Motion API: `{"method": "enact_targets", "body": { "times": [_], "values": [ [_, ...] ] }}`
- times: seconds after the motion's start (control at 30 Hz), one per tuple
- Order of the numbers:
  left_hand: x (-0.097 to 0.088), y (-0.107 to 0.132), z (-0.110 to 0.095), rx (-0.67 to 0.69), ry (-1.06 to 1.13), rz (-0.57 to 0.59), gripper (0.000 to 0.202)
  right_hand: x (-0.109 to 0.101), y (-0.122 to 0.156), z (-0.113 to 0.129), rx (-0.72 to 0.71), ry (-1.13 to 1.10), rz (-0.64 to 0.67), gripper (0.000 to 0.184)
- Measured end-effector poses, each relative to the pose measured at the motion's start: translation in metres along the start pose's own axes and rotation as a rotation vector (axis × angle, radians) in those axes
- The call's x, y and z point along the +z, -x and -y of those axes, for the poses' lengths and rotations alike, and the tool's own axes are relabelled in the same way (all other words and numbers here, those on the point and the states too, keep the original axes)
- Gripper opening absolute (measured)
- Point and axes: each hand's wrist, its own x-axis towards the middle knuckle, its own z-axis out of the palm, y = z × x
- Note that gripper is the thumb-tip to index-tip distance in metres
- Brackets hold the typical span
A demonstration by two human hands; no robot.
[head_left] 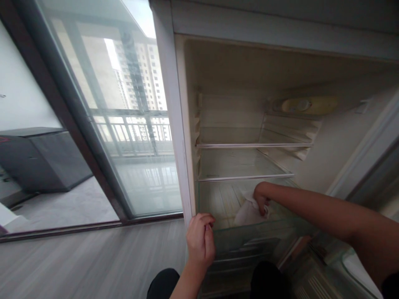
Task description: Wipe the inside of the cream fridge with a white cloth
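Note:
My right hand (262, 198) is closed on a crumpled white cloth (249, 214) low inside the refrigerator (182, 124). The cloth hangs below my fingers, against the glass-like surface at the bottom of the compartment. At the refrigerator's left front edge, beside the corner of a clear greenish panel (243, 232), my left hand (202, 238) is curled closed. Whatever its fingers may grip there is hidden. Above my right hand are two glass shelves, an upper one (230, 136) and a lower one (237, 164).
A yellowish lamp cover (308, 105) is on the inner right wall. The open door with clear bins (314, 286) stands at lower right. My knees are close below. Left are a sliding glass door (140, 178), grey floor (93, 257) and a dark cabinet (46, 160).

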Motion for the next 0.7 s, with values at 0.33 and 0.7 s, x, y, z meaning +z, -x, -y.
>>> {"method": "enact_targets", "body": {
  "times": [0.33,0.7],
  "values": [
    [0.000,-0.001,-0.002,0.001,-0.021,-0.003,0.022,-0.003,0.047,0.110,-0.800,0.256,0.106,0.025],
    [0.000,-0.003,-0.003,0.014,-0.048,-0.009,0.022,-0.001,0.060,0.143,-1.199,-0.105,0.392,0.022]
  ]
}}
